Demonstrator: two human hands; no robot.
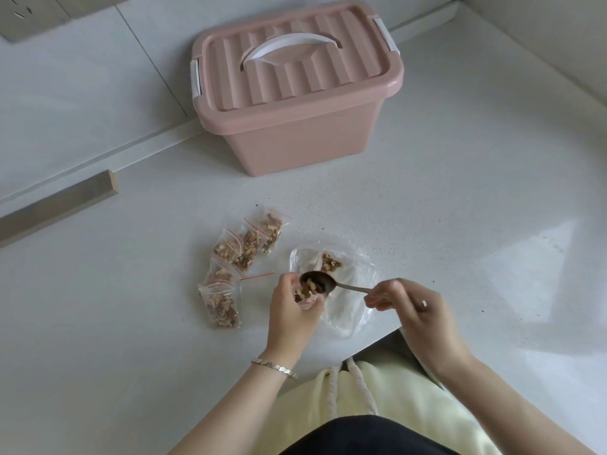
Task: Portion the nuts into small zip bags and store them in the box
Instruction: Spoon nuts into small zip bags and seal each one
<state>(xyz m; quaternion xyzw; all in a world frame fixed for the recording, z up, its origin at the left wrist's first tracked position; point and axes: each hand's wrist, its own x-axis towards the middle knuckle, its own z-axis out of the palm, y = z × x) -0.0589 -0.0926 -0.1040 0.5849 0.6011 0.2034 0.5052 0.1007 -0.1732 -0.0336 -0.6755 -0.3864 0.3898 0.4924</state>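
Observation:
My left hand (290, 310) holds a small zip bag (303, 295) open at its mouth, with walnut pieces inside. My right hand (410, 302) grips the handle of a metal spoon (323, 284), whose bowl is tipped over the bag's mouth with nuts sliding off it. A large clear plastic bag (351, 310) lies under both hands and holds a small heap of walnuts (330, 262). Several filled small zip bags (243, 254) lie in a loose row to the left. A pink storage box (289, 136) with a white handle stands at the back, lid shut.
The white counter (460, 224) has a cut-out front edge near my lap. A grey ledge (56, 205) runs along the wall at the left. One flat zip bag with a red strip (258, 276) lies beside the filled ones.

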